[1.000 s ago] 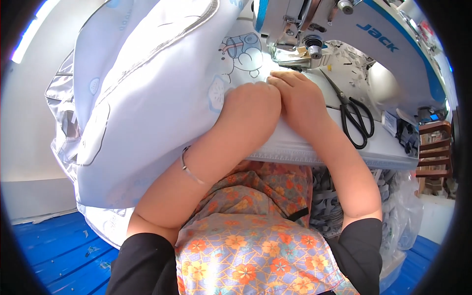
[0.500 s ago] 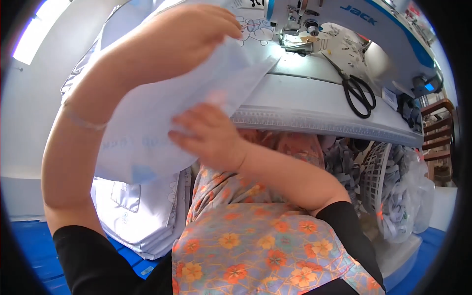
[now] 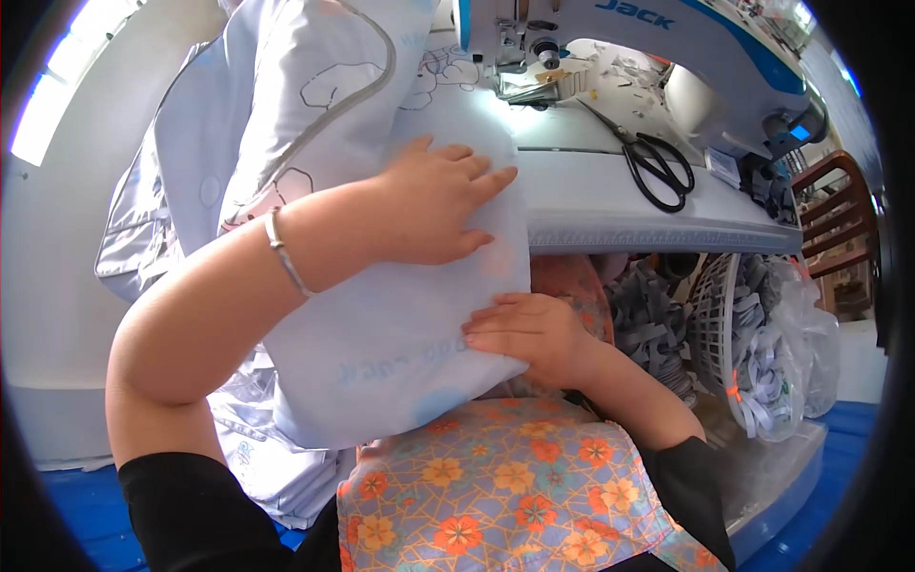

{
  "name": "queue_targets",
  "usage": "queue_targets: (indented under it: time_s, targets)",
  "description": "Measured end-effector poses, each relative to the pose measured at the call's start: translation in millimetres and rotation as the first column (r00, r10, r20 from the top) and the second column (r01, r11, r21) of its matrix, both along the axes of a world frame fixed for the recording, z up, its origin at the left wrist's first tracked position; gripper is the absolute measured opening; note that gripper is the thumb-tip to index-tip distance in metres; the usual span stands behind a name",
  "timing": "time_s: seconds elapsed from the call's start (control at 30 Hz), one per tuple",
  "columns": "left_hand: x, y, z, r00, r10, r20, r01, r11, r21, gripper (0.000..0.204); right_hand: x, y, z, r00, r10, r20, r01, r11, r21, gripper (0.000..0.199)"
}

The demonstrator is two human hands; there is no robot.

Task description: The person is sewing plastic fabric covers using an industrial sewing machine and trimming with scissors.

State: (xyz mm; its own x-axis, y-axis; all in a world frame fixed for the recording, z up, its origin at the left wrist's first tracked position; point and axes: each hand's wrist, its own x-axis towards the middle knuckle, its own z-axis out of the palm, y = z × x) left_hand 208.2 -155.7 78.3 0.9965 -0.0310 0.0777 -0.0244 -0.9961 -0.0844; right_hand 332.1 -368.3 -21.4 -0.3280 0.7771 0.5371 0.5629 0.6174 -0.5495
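Note:
A white fabric piece [image 3: 381, 324] with faint pale-blue print lies over the table's front edge and hangs down onto my lap. My left hand [image 3: 438, 200] rests on top of it, flat, with fingers spread toward its right edge. Lower down, my right hand [image 3: 543, 334] lies at that same edge, its fingers stretched out over the cloth; whether any part of it is beneath cannot be seen. Beyond both hands, the sewing machine [image 3: 648, 48] stands with its needle area [image 3: 515, 71] lit. Neither hand touches it.
Black-handled scissors [image 3: 658, 172] lie on the table right of the fabric. A bulky grey-white sewn piece with dark piping [image 3: 315, 105] is heaped at left. More folded white pieces [image 3: 276, 467] sit below. A white basket [image 3: 710, 329] of grey strips stands at right, near a wooden chair [image 3: 839, 210].
My left hand has come down from the raised cloth and now lies flat on it. My right hand has moved right to the fabric's edge. The cloth has spread out flatter.

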Motion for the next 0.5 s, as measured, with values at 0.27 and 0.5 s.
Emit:
queue_targets:
  time_s: [0.27,0.5]
  targets:
    - [33,-1,-3,0.923,0.223,-0.313,-0.207,0.975,0.086,0.074,32,31,2,0.998,-0.055,-0.018,0.054,0.998,-0.026,0.032]
    - [41,28,-12,0.936,0.264,-0.231,-0.261,0.964,0.046,0.068,-4,17,0,0.689,-0.411,-0.596,0.304,0.911,-0.278,0.033]
